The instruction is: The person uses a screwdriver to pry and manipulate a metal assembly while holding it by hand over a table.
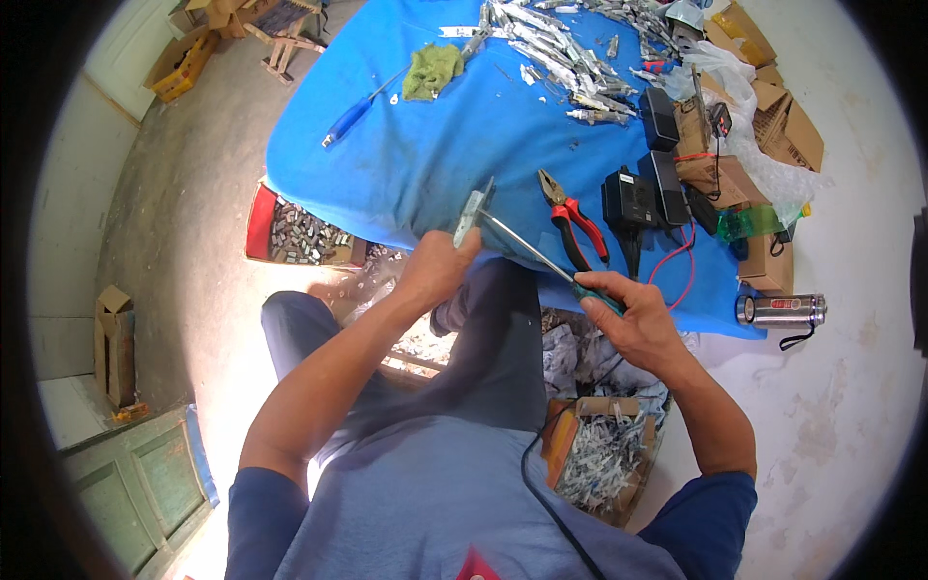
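Pale strip, near end in left-hand fingers

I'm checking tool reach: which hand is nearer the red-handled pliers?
Right. The right hand is just to the lower right of the pliers; the left hand is farther off, to their left.

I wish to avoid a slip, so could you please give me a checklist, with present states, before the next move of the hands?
1. Left hand holds the grey piece: ok.
2. Right hand grips the green-handled tool by its handle: ok.
3. Tool's tip seated firmly on the piece: cannot tell; it meets the piece in view, but contact is unclear.
4. Left fingers well away from the tip: not ok, I would judge; they look close.
5. Red-handled pliers apart from both hands, lying on the blue cloth: ok.
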`<state>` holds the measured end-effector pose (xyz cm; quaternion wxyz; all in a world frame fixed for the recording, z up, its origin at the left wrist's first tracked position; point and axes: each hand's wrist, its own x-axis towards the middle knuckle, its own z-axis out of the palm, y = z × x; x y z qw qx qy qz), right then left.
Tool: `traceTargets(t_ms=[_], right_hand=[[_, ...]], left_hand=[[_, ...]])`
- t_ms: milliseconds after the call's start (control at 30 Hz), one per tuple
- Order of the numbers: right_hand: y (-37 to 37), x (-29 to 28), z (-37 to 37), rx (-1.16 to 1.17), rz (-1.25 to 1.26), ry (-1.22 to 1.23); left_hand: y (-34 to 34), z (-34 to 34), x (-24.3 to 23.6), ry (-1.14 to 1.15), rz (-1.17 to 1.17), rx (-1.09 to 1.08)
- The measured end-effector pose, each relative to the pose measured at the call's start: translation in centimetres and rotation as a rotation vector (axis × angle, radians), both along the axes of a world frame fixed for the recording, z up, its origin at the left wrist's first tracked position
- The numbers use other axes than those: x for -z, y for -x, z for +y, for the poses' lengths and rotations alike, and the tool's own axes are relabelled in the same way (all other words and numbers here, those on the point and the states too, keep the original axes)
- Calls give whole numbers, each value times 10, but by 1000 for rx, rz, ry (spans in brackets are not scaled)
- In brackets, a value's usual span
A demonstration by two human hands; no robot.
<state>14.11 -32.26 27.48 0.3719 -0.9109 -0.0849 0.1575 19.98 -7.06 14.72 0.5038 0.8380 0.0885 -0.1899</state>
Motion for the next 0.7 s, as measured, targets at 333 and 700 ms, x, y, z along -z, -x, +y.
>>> traceTargets(t_ms=[333,700], right_hand=[[27,32,11,-156,-580,405],[22,49,11,147,-95,-244]], left_hand=[[-1,2,2,61,15,8],[-1,-4,11,67,-33,-39]])
